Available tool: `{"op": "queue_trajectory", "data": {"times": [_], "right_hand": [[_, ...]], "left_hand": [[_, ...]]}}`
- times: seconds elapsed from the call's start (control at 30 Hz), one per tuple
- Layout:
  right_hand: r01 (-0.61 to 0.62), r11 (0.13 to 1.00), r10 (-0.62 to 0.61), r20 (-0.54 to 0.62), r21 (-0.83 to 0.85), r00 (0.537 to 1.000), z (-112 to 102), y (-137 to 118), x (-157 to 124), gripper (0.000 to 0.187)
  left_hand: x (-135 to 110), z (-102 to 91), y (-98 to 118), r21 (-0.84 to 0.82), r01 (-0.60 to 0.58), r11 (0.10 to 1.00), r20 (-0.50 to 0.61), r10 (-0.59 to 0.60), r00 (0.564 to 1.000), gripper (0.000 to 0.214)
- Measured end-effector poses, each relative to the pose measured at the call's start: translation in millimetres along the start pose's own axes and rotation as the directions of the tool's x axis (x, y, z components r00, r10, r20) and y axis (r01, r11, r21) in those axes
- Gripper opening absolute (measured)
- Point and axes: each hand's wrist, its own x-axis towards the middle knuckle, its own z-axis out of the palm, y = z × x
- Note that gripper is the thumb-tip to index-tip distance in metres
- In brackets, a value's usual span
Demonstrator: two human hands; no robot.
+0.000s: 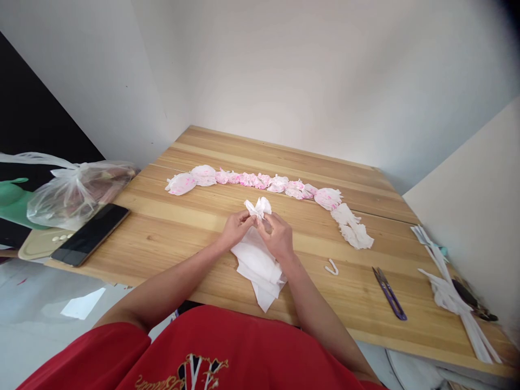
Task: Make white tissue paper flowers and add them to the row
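Observation:
Both hands meet at a white tissue (260,265) above the table's near middle. My left hand (238,226) pinches its gathered neck from the left, and my right hand (279,234) pinches the same place from the right. A small ruffled tuft sticks up past the fingertips, while the rest hangs down and spreads toward my body. Behind the hands, a curved row of bunched white and pink tissues (247,180) lies across the table. Right of my right hand rests a short bent white strip (332,267). The fingers hide the exact pinch point.
Thread snips (389,292) with purple handles lie on the right of the wooden table (170,238). White strips (459,292) and a dark tool (471,298) sit by the right edge. At left are a phone (91,234) and a tied clear plastic bag (81,189). Walls stand behind and right.

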Motion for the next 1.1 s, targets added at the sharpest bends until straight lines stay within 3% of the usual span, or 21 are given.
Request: {"op": "queue_trajectory", "data": {"times": [0.17,0.27,0.37,0.43,0.47,0.57,0.67,0.73,0.83,1.0,1.1], "right_hand": [[-0.044,0.999,0.043,0.036,0.022,0.998,-0.7,-2.5,-1.2,0.019],[-0.19,0.965,0.185,0.047,0.181,0.982,0.7,0.9,0.3,0.025],[-0.426,0.782,0.412,0.137,0.454,0.901,3.0,7.1,3.1,0.028],[-0.51,0.647,0.486,0.208,0.567,0.849,3.7,9.7,4.7,0.026],[-0.524,0.62,0.496,0.226,0.584,0.838,3.6,10.0,5.2,0.025],[-0.489,0.706,0.462,0.19,0.513,0.866,2.0,6.7,5.2,0.027],[-0.372,0.839,0.354,0.121,0.396,0.927,1.5,2.7,3.5,0.027],[-0.302,0.885,0.285,0.099,0.355,0.953,2.3,2.4,2.4,0.026],[-0.308,0.877,0.286,0.113,0.37,0.951,3.7,4.6,2.3,0.025],[-0.408,0.771,0.354,0.203,0.49,0.913,2.1,4.3,4.4,0.024],[-0.352,0.842,0.309,0.17,0.408,0.936,1.4,0.4,3.7,0.025]], "left_hand": [[-2.4,0.6,2.5,0.171,-0.031,0.985,-0.023,0.036,0.999,0.029],[-2.5,0.6,3.0,0.166,-0.013,0.986,-0.022,0.017,1.0,0.029],[-0.7,0.3,4.1,-0.034,0.08,0.996,-0.046,-0.082,0.996,0.028],[0.6,-0.2,6.8,-0.181,0.141,0.973,-0.059,-0.154,0.986,0.024],[1.0,-0.5,8.5,-0.229,0.161,0.96,-0.063,-0.18,0.982,0.022],[1.6,-1.5,12.4,-0.281,0.167,0.945,-0.085,-0.197,0.977,0.024],[2.4,-1.3,11.1,-0.239,0.147,0.96,-0.132,-0.182,0.974,0.031],[3.7,-0.8,7.4,-0.199,0.153,0.968,-0.151,-0.185,0.971,0.032],[6.1,-0.3,1.9,-0.218,0.156,0.963,-0.156,-0.193,0.969,0.03],[6.5,0.2,0.0,-0.273,0.141,0.952,-0.149,-0.186,0.971,0.03],[3.6,1.3,-1.0,-0.143,0.09,0.986,-0.14,-0.111,0.984,0.023]]}}
